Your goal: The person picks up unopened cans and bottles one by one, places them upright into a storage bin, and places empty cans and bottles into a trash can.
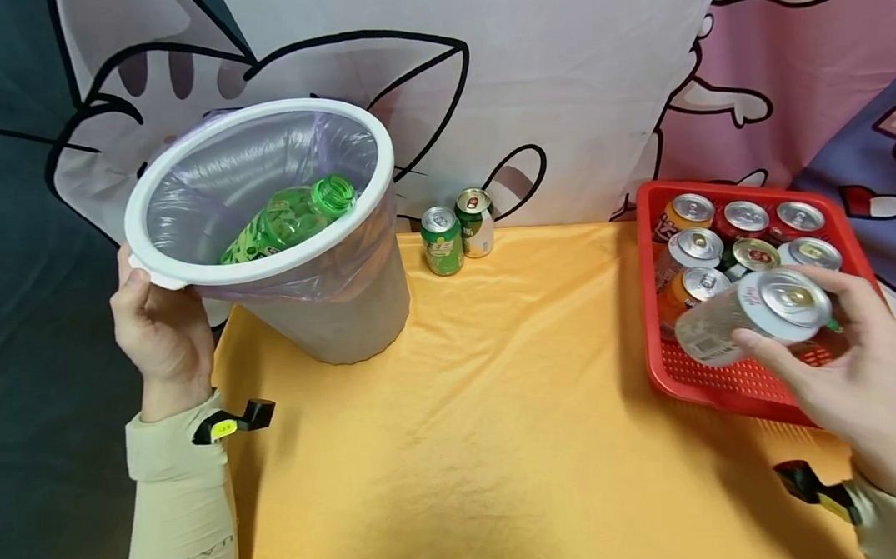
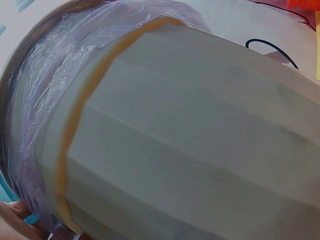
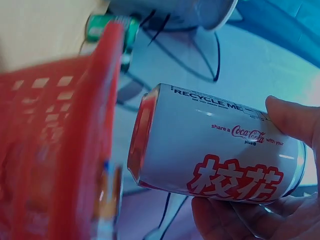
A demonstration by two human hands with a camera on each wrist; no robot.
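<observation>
My left hand (image 1: pixel 150 342) grips the white rim of a grey trash bin (image 1: pixel 344 317), which leans to the left. A thin purplish liner bag (image 1: pixel 225 164) covers the bin's inside, and a green plastic bottle (image 1: pixel 288 220) without a cap lies in it. In the left wrist view the bin's grey wall (image 2: pixel 190 130) takes up most of the picture. Between thumb and fingers, my right hand (image 1: pixel 872 369) holds a white Coca-Cola can (image 3: pixel 215 145), tilted, above a red basket (image 1: pixel 650 312). Several cans stand upright in this basket.
Two green cans, a nearer can (image 1: pixel 442 250) and a farther can (image 1: pixel 477 228), stand together by the back edge of the yellow-covered table (image 1: pixel 484 428). Behind them hangs a printed cloth (image 1: pixel 559 74). A dark green cloth (image 1: pixel 37 331) is at the far left.
</observation>
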